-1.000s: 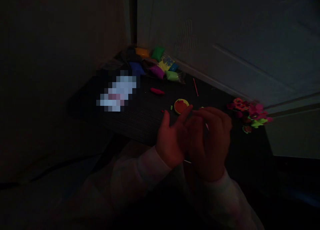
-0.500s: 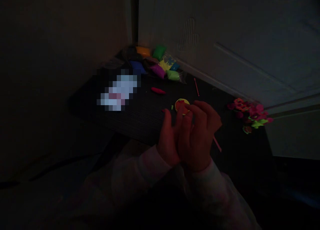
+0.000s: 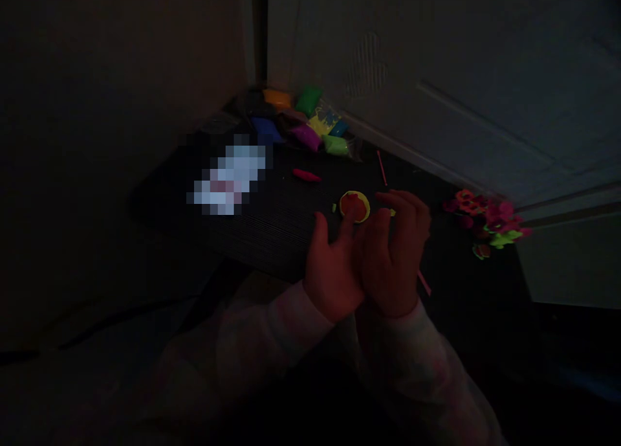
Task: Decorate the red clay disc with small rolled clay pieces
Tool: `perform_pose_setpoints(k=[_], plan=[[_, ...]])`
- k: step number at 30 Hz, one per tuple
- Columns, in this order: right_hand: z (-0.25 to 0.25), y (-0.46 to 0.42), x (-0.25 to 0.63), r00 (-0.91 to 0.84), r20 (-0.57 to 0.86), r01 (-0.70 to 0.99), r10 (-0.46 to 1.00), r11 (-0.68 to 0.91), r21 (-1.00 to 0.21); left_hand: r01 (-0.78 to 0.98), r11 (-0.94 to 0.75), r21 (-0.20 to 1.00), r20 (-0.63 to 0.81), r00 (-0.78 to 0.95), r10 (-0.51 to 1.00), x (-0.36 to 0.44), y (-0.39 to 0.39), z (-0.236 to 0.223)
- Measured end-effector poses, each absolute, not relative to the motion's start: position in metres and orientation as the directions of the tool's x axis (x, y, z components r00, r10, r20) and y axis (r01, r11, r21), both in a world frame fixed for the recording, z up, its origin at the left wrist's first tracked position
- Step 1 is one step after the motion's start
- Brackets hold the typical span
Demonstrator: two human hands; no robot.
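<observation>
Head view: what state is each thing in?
Left hand, open, thumb raised
Right hand, fingers bent, overlapping left hand; any grip hidden
Yellow-rimmed red disc, partly hidden by a finger
Red elongated piece, lying loose
Far pink stick, lying flat
Near pink stick, partly hidden
Colored packets, bunched together
Flower-shaped pieces, clustered
Bright patch, pixelated, unreadable

Black tabletop (image 3: 262,239) in matt, finely grained wood-look finish, packets (image 3: 306,136) in glossy clear plastic film, red roll (image 3: 306,175) matt and smooth, yellow-rimmed disc (image 3: 351,202) apparently matt and clay-like in poor light, sleeves (image 3: 298,311) of matt cloth, panel (image 3: 436,44) smooth with ribbed heart relief (image 3: 369,67).
</observation>
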State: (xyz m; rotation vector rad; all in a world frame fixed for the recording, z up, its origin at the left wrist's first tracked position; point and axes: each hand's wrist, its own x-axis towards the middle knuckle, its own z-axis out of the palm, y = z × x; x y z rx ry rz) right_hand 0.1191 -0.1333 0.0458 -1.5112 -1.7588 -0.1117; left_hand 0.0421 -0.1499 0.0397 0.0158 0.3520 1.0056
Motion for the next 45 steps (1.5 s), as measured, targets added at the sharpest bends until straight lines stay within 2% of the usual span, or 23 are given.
perform_pose_setpoints(k=[4, 6, 7, 10, 11, 17, 20, 22, 25, 30, 35, 38, 45], plan=[[0.055, -0.142, 0.128, 0.251, 0.533, 0.722, 0.808, 0.210, -0.659, -0.828, 0.555, -0.083, -0.132, 0.561, 0.817, 0.042, -0.147, 0.029], [0.061, -0.153, 0.136, 0.254, 0.519, 0.707, 0.816, 0.209, -0.675, -0.834, 0.537, -0.132, -0.106, 0.550, 0.828, 0.040, -0.145, 0.026], [0.063, -0.160, 0.139, 0.187, 0.489, 0.716, 0.852, 0.222, -0.661, -0.840, 0.527, -0.127, -0.100, 0.540, 0.836, 0.039, -0.145, 0.025], [0.061, -0.180, 0.143, -0.205, 0.315, 0.769, 0.927, 0.351, -0.534, -0.859, 0.507, -0.070, -0.090, 0.512, 0.855, 0.038, -0.143, 0.025], [0.059, -0.186, 0.142, -0.259, 0.274, 0.782, 0.926, 0.368, -0.503, -0.865, 0.500, -0.044, -0.082, 0.502, 0.861, 0.038, -0.142, 0.025], [0.042, -0.192, 0.143, -0.199, 0.226, 0.803, 0.954, 0.291, -0.520, -0.873, 0.453, 0.183, -0.131, 0.435, 0.891, 0.037, -0.141, 0.024], [0.030, -0.190, 0.163, -0.133, 0.246, 0.857, 0.960, 0.236, -0.459, -0.859, 0.304, 0.412, -0.170, 0.256, 0.952, 0.025, -0.136, 0.021], [0.019, -0.190, 0.177, -0.096, 0.210, 0.890, 0.973, 0.178, -0.420, -0.798, 0.189, 0.572, -0.178, 0.104, 0.978, 0.014, -0.131, 0.016], [0.007, -0.189, 0.189, -0.073, 0.179, 0.902, 0.981, 0.142, -0.409, -0.698, 0.081, 0.712, -0.173, -0.062, 0.983, 0.003, -0.125, 0.009], [0.006, -0.184, 0.196, -0.051, 0.231, 0.902, 0.972, 0.144, -0.407, -0.626, 0.070, 0.777, -0.182, -0.118, 0.976, 0.002, -0.123, 0.004], [0.011, -0.159, 0.203, 0.010, 0.451, 0.944, 0.892, 0.141, -0.300, -0.572, 0.084, 0.816, -0.202, -0.145, 0.969, 0.005, -0.123, 0.002], [0.010, -0.140, 0.197, -0.094, 0.511, 0.965, 0.854, 0.204, -0.163, -0.592, 0.077, 0.802, -0.209, -0.159, 0.965, 0.004, -0.123, 0.001], [0.005, -0.128, 0.178, -0.394, 0.452, 0.913, 0.801, 0.397, 0.091, -0.635, 0.066, 0.770, -0.227, -0.175, 0.958, 0.004, -0.122, 0.000]])
